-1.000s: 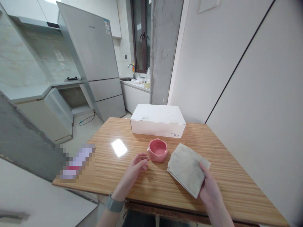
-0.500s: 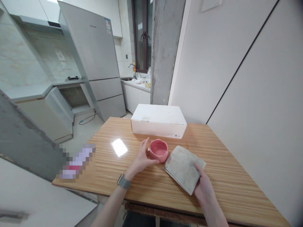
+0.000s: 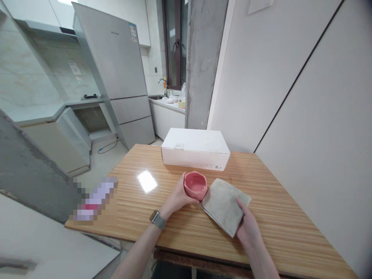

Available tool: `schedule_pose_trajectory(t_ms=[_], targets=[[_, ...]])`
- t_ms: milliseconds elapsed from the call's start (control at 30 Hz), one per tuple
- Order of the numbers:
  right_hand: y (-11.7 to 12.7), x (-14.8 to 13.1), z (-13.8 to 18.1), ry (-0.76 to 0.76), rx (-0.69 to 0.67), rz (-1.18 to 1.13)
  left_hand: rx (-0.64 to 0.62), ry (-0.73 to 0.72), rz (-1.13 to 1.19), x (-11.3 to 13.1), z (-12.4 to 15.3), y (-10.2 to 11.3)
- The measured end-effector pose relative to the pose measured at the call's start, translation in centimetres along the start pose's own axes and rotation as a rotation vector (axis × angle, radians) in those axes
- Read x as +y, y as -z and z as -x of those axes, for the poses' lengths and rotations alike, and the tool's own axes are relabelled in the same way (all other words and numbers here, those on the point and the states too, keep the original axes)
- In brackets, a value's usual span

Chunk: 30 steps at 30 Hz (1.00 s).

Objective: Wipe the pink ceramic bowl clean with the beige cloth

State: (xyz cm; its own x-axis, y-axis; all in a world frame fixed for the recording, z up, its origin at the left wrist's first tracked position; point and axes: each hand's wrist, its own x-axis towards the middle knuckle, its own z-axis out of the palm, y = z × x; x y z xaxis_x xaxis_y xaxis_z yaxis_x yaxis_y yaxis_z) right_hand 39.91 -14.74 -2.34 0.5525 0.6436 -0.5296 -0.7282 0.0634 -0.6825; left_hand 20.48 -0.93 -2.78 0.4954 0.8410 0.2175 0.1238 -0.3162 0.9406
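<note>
A small pink bowl (image 3: pixel 195 185) sits on the wooden table (image 3: pixel 151 217), and my left hand (image 3: pixel 178 198) is wrapped round its left side. A folded grey-beige cloth (image 3: pixel 223 205) lies just right of the bowl, touching it. My right hand (image 3: pixel 247 231) grips the cloth's near right corner, with the thumb on top. A watch is on my left wrist.
A closed white box (image 3: pixel 195 154) stands behind the bowl near the table's far edge. A blurred-out patch (image 3: pixel 94 198) covers the table's left corner. White wall panels run along the right. A fridge (image 3: pixel 114 73) and kitchen counters stand beyond the table.
My left hand moved forward from the bare table and closed round the pink bowl. My right hand slid the cloth left until it met the bowl.
</note>
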Motion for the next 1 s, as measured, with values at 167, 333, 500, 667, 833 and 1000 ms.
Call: schedule_pose_trajectory(t_ms=[167,333,500,667,833,1000], targets=[[-0.7,-0.1,0.5,0.023,-0.007,-0.008,0.032,-0.060,0.023,0.8,0.0,-0.1],[-1.2,-0.4,1.0,0.028,-0.013,-0.044,0.044,-0.091,0.017,1.6,0.6,0.0],[-1.9,-0.7,1.3,0.070,-0.016,-0.042,0.035,-0.117,-0.035,2.5,1.5,0.0],[-3.2,-0.7,2.3,0.183,-0.104,0.014,0.044,-0.143,-0.003,2.9,2.4,-0.3],[-3.6,0.1,3.2,0.198,-0.140,0.118,0.030,-0.056,0.168,2.7,3.6,-0.3],[-2.9,1.7,2.9,0.262,-0.224,0.258,0.055,0.037,0.369,2.2,4.4,-0.5]])
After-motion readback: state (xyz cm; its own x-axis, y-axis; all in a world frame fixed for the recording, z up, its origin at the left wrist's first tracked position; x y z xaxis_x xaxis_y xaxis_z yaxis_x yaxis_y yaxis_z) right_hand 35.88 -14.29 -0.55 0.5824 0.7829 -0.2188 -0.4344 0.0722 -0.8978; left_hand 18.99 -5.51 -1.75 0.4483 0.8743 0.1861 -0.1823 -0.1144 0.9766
